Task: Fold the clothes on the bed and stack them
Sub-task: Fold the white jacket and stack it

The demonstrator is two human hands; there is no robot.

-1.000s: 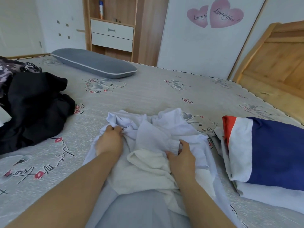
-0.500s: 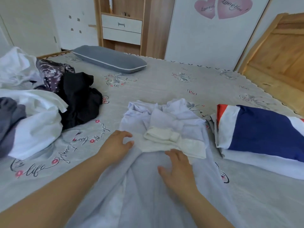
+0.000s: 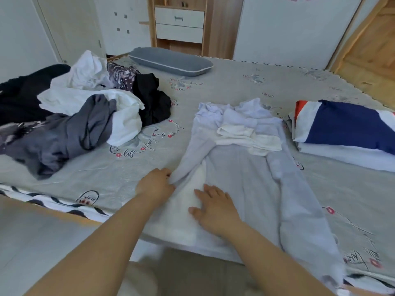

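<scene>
A wide bed (image 3: pixel 224 90) with a grey printed sheet fills most of the view, its near edge running across the lower part of the frame. On its left side lies a loose heap of unfolded clothes (image 3: pixel 85 110): white, dark grey, black and a dark patterned piece tumbled together. On the right side sits a folded stack (image 3: pixel 346 135), a navy, white and red garment on top of a pale one. A grey pillow (image 3: pixel 171 60) lies at the far side of the bed, in front of a wooden cabinet with white drawers (image 3: pixel 179 24). Between heap and stack, a pale lavender garment (image 3: pixel 245 167) is spread lengthwise toward the near edge, its far end bunched, with a small cream piece (image 3: pixel 248 137) lying crumpled across it. The left hand (image 3: pixel 155 185) grips the garment's left edge, fingers curled into the fabric, though the blur makes the exact pinch hard to read. The right hand (image 3: pixel 214 208) lies flat on the cloth just beside it, fingers spread and straight, pressing down near the white lining (image 3: pixel 192 193) that shows there.
</scene>
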